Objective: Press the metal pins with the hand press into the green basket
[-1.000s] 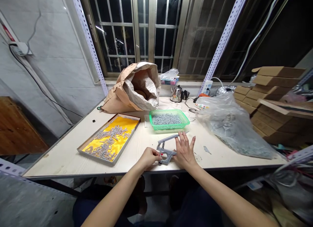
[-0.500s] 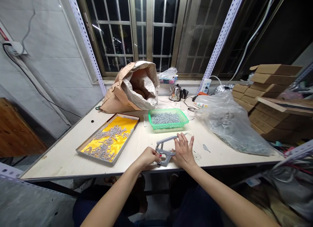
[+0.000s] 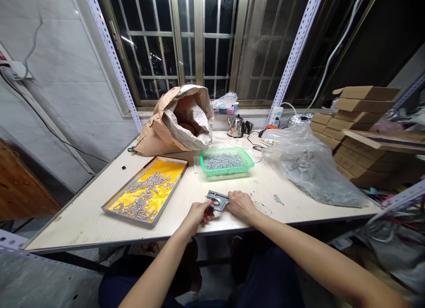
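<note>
A small grey metal hand press (image 3: 217, 200) stands near the front edge of the pale table (image 3: 83, 219). My right hand (image 3: 241, 204) is closed over its lever and has it pressed down. My left hand (image 3: 198, 213) pinches at the tool's left side, fingers closed on something too small to name. Beyond them is a green basket (image 3: 226, 162) full of small metal cylinders. To the left lies a flat tray (image 3: 146, 190) lined with yellow cloth, with several of the same metal pieces scattered on it.
A crumpled brown paper sack (image 3: 179, 122) lies open at the back of the table. A large clear plastic bag (image 3: 308, 166) of parts fills the right side. Stacked cardboard boxes (image 3: 361, 135) stand far right. A kettle (image 3: 236, 127) sits by the window.
The press lever stood raised under my open right hand; now that hand has closed over it and pushed it down flat. My left hand stays at the tool's left side.
</note>
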Available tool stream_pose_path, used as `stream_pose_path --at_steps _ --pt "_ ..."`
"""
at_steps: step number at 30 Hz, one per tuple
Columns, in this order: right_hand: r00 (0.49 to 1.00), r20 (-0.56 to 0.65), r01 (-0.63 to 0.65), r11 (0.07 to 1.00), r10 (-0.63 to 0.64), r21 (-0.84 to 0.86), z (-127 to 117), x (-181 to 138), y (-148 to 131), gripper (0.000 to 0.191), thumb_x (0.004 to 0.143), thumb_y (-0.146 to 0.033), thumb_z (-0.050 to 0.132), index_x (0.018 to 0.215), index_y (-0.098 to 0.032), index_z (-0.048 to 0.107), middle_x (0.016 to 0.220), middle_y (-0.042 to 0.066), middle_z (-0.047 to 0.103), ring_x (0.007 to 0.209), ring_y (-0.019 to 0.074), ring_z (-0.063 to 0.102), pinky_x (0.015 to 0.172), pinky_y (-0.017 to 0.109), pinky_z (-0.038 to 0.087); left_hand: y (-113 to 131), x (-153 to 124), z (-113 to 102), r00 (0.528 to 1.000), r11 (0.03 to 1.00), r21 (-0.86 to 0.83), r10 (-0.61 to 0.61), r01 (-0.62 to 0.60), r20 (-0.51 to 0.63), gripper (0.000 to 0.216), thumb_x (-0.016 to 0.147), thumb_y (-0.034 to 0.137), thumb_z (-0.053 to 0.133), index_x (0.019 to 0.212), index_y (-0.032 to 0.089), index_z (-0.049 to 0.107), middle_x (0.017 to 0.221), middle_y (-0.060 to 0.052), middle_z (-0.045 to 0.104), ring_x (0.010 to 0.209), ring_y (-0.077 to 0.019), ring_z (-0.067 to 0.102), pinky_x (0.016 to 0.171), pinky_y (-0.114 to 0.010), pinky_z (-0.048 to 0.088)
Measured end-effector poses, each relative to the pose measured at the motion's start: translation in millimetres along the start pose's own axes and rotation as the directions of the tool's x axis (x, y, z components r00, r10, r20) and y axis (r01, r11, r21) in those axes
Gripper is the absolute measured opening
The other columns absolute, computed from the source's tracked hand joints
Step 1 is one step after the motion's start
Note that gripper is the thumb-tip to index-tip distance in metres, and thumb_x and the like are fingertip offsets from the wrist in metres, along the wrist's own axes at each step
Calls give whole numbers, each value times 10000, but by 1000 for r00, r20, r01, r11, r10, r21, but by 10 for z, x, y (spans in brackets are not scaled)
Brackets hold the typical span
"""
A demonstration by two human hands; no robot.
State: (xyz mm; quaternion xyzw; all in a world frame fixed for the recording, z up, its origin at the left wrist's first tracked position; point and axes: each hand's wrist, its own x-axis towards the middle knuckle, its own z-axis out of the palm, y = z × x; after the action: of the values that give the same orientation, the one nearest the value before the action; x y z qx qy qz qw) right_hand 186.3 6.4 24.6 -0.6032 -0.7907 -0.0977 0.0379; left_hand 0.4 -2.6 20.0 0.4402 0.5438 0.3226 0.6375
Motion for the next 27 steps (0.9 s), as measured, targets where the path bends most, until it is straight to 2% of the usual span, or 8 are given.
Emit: stream_pose_path --at_steps 6,10,13,17,20,22,24,27 --pt "993 -115 17 1000 -16 15 -135 -3 -29 272 806 -390 509 914 -154 589 985 123 590 943 251 501 846 363 311 58 -33 17 999 998 60 13 -10 -44 351 538 404 720 436 154 496 370 51 409 357 -51 309 403 -223 187" --pt "957 -280 -56 996 75 77 -93 -114 -5 397 766 -450 542 990 -126 589 1150 169 533 1086 284 427 956 416 252 18 -65 21 990 986 108 135 -130 -46 244 509 293 746 453 130 572 395 47 430 406 -58 345 435 -219 239" --pt "936 -314 -130 985 160 113 -1 -229 60 510 704 -451 593 1071 -99 562 1183 186 508 1135 299 401 1026 453 198 69 -9 -1 963 974 95 218 -204 -160 194 559 266 720 499 123 603 448 30 484 454 -73 403 475 -216 304" --pt "946 -265 -162 980 188 117 109 -338 170 510 686 -439 589 1073 -107 567 1199 179 497 1179 313 384 1075 508 124 543 264 74 868 933 64 353 -353 -350 196 695 278 652 714 84 669 628 -35 608 571 -97 509 556 -205 389" --pt "947 -259 -167 979 192 115 154 -363 208 508 694 -448 574 1084 -122 563 1210 174 493 1182 317 392 1077 542 115 1035 495 110 798 854 71 509 -516 -322 425 780 305 598 1150 97 588 1041 -120 645 772 -134 599 643 -220 455" --pt "945 -267 -165 980 189 108 178 -366 219 500 694 -438 576 1085 -127 562 1219 175 490 1191 325 387 1074 560 115 1219 563 -28 745 794 261 606 -549 -279 441 793 299 591 1186 99 573 1130 -143 621 863 -163 610 731 -252 474" --pt "946 -266 -164 981 187 107 209 -370 232 490 690 -428 581 1076 -126 567 1217 177 495 1188 330 392 1072 564 123 1219 534 -347 715 692 550 662 -467 -226 322 794 235 574 1076 96 644 1086 -139 646 931 -191 604 832 -277 455" --pt "953 -232 -169 977 195 128 260 -385 261 486 685 -431 590 1059 -121 582 1186 171 519 1144 323 431 1072 548 151 997 381 -1058 768 475 873 598 -109 -230 289 745 70 506 966 115 688 1038 -124 670 1026 -228 577 906 -296 408"
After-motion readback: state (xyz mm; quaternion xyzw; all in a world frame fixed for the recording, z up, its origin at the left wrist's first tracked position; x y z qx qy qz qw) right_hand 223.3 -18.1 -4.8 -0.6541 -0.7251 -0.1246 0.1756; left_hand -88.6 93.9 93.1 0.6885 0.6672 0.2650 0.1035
